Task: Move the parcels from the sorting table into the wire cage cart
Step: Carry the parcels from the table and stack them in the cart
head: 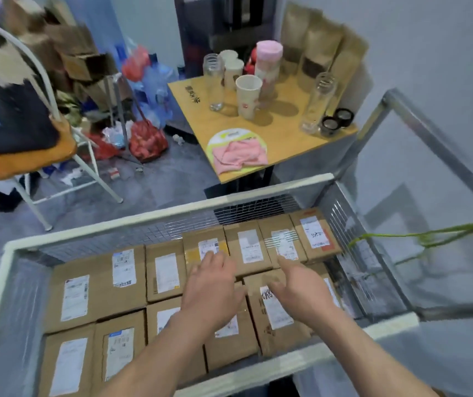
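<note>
The parcels (155,282) lie flat, labels up, packed edge to edge in rows inside the wire cage cart (169,209), which fills the floor evenly and probably leaves the labels readable. Both hands reach over the cart's near rail at 6 o'clock. The left hand (209,285) hovers with fingers spread loose, gripping nothing, above the middle boxes. The right hand (298,293), equally wide and empty, stretches toward 1 o'clock over a parcel (272,310) lying slightly askew, likely to nudge it square. At 12 o'clock beyond the cart, a wooden worktop (281,133) carries cups and jars.
</note>
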